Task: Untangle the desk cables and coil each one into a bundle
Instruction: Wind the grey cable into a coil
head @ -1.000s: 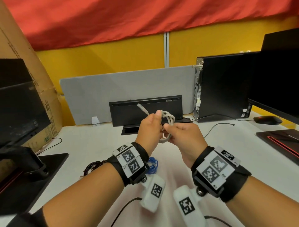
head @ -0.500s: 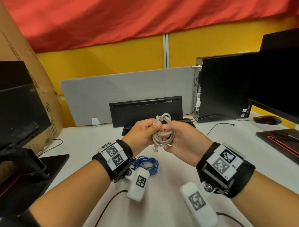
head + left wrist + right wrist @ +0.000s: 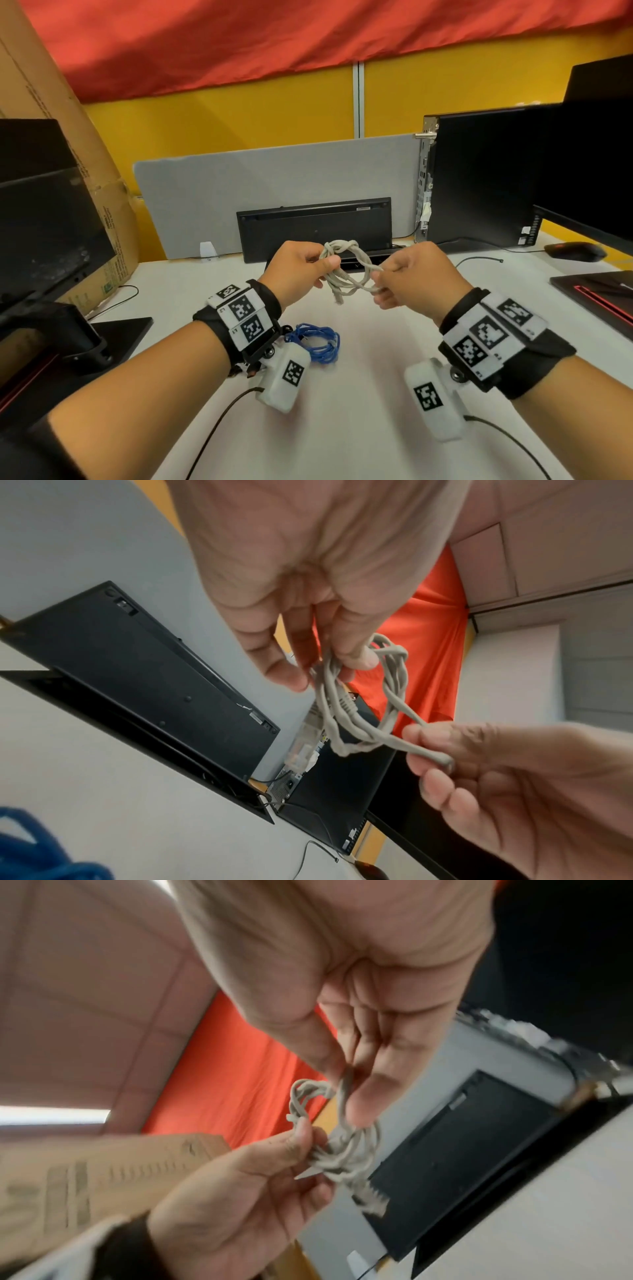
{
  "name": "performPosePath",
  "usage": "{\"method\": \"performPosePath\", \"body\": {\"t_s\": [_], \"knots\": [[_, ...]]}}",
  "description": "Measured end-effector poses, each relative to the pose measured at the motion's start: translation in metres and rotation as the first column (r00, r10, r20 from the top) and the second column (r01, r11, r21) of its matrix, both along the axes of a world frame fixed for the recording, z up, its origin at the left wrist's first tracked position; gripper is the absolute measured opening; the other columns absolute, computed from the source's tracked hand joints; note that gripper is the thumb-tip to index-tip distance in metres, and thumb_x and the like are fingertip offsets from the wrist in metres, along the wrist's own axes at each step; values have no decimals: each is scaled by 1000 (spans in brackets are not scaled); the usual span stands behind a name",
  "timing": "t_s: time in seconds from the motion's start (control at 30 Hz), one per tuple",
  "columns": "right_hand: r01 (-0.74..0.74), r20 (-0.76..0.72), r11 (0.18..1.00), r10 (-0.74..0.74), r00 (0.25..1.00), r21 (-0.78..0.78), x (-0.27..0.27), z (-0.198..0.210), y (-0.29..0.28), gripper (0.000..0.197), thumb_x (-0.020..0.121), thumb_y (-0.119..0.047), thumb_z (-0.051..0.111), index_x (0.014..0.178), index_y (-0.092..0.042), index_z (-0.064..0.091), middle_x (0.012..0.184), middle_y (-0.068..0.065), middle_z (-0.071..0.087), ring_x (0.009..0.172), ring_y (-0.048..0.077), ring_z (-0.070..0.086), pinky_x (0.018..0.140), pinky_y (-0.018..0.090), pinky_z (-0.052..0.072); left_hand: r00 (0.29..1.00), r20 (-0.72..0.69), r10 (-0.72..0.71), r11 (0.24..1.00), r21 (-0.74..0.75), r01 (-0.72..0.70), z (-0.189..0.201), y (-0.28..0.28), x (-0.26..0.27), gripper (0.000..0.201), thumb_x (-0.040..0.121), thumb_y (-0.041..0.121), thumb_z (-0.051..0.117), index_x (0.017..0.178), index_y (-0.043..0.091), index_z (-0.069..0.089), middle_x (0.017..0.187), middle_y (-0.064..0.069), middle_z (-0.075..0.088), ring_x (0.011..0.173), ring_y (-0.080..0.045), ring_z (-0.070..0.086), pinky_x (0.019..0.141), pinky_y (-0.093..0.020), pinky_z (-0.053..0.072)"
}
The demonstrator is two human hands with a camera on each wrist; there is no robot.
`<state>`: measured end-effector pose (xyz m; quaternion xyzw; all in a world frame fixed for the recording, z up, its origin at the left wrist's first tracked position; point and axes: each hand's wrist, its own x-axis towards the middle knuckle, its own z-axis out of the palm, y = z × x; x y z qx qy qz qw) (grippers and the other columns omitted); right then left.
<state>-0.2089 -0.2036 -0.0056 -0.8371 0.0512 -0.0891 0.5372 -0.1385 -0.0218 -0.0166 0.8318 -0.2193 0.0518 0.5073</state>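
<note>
Above the white table (image 3: 342,394), the left hand (image 3: 294,270) pinches the coiled grey cable (image 3: 349,270) at its 9 o'clock edge, while the right hand (image 3: 414,277) pinches a strand at 3 o'clock. A blue cable bundle (image 3: 313,344) lies on the table at 6 o'clock from the left hand. Print on the cardboard box (image 3: 113,240) is too blurred to read.

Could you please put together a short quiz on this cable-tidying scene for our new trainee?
1. True or false: the blue cable is held in the air.
2. Which hand pinches a single loop drawn out of the grey cable? A) left hand B) right hand
3. Fill in: the keyboard leans against the grey ____.

Key:
1. False; it lies coiled on the desk.
2. B; the left hand grips the bundle.
3. Divider panel.
</note>
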Motion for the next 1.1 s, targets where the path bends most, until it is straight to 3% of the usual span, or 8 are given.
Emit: {"method": "performPosePath", "body": {"t_s": [0.1, 0.23, 0.43, 0.53, 0.6, 0.73, 0.93, 1.1], "knots": [[-6, 37, 960, -5, 999, 280, 0, -8, 3, 14, 88, -6, 66, 78, 3, 72, 77, 19, 71, 63, 20, 65, 61, 26, 56, 997, -81, -3, 992, -125, -7, 1, 3, 2, 15, 92, 15, 64, 94, 4, 74, 88, -13, 75, 79, -21, 71, 69, -25, 58], [34, 56, 921, -61, 997, 388, 3, -9, 6, 18, 90, -6, 64, 76, 1, 73, 71, 11, 68, 61, 18, 58, 60, 27, 51, 974, -216, -67, 961, -276, 5, -3, 1, -3, 15, 91, 11, 63, 95, 1, 74, 89, -14, 75, 84, -24, 74, 68, -25, 58], [-24, -128, 838, 111, 986, 546, 0, -4, 4, 23, 97, -11, 54, 91, 5, 70, 50, -1, 47, 44, 9, 36, 42, 19, 31, 965, -262, -7, 965, -256, -62, -10, 3, -3, 14, 91, 13, 65, 90, 3, 75, 86, -15, 75, 78, -24, 73, 67, -27, 58], [-121, -100, 911, 173, 980, 394, -2, -1, -1, 20, 91, -4, 57, 82, 0, 74, 60, 6, 54, 45, 9, 35, 45, 20, 30, 968, -249, 31, 974, -211, -86, -7, 6, -4, 13, 91, 11, 64, 86, 5, 75, 80, -13, 75, 72, -22, 73, 62, -25, 59], [-176, -43, 983, 178, 983, 57, -3, 1, -8, 22, 88, -9, 64, 70, -13, 75, 71, 5, 66, 46, 6, 44, 49, 18, 37, 967, -252, 41, 979, -185, -90, -4, 8, -5, 15, 91, 11, 64, 86, 2, 74, 77, -12, 75, 69, -21, 72, 61, -25, 59], [-149, 18, 881, 176, 984, -449, -1, -2, -20, 10, 89, -20, 67, 82, -23, 74, 68, -5, 70, 55, 4, 59, 54, 15, 47, 963, -268, 22, 982, -172, -71, -2, 5, -9, 17, 93, 13, 62, 88, 0, 73, 75, -11, 74, 67, -21, 72, 61, -25, 59], [-153, 22, 859, 187, 982, -488, 24, -11, -25, 10, 86, -14, 71, 76, -16, 71, 62, -2, 69, 49, 3, 66, 50, 16, 53, 965, -262, -20, 965, -258, -50, -1, -7, -8, 21, 95, 13, 58, 83, 3, 71, 72, -9, 73, 67, -19, 71, 61, -24, 58], [185, 426, 888, 14, 905, -420, 67, -20, -22, 12, 87, -11, 67, 78, -16, 73, 67, 2, 70, 62, 16, 68, 68, 35, 60, 956, -284, -72, 909, -413, -54, 4, -13, 9, 22, 97, 13, 55, 89, -1, 70, 76, -11, 73, 70, -19, 71, 63, -22, 57]]}}
